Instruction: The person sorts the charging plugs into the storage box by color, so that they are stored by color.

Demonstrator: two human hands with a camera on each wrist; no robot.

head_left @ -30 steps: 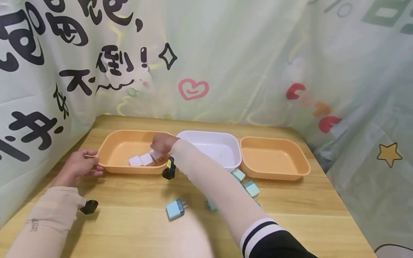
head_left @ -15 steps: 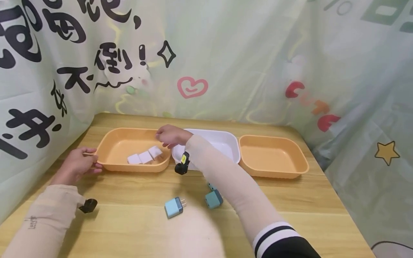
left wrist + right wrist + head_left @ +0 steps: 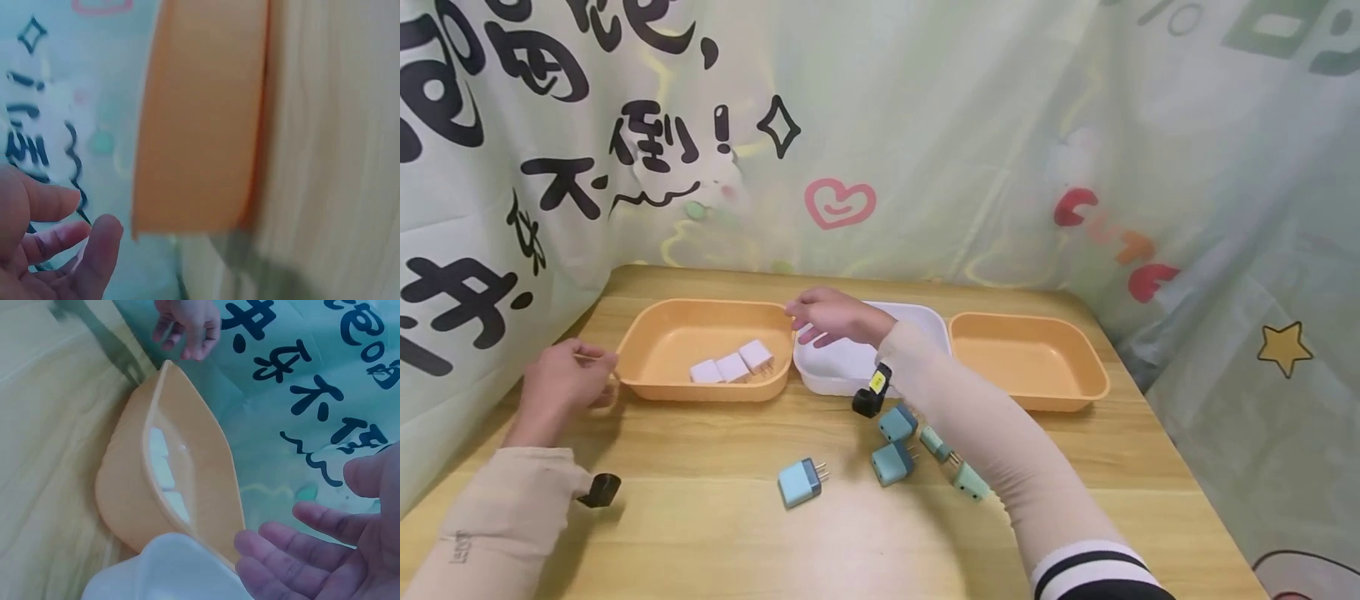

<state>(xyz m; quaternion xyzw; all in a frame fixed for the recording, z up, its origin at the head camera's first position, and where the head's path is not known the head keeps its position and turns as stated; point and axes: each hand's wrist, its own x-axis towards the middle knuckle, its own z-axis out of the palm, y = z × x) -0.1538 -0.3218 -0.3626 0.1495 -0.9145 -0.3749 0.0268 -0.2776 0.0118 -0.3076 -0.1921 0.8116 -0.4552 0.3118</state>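
Just off the left end of the left orange tray (image 3: 662,342), my left hand (image 3: 567,379) hovers with loosely bent fingers. In the left wrist view, a gap shows between that hand's fingers (image 3: 103,247) and the tray (image 3: 200,125). Several white plug-in chargers (image 3: 733,365) lie in a row inside the left tray, close to its front wall. My right hand (image 3: 838,317) is held above the seam between this tray and the white tray (image 3: 835,367). Its fingers (image 3: 306,544) are spread and hold nothing in the right wrist view.
On the wooden table (image 3: 700,517), in front of the trays, lie a light-blue charger (image 3: 797,483), two teal chargers (image 3: 892,462) and pale-green chargers (image 3: 972,481), partly near the right forearm. A second orange tray (image 3: 1030,358) stands at right. A printed curtain (image 3: 925,150) hangs behind.
My right hand has risen out of the left orange tray and moved right, leaving the white chargers in view. My left hand has drawn slightly left, away from the tray's end.
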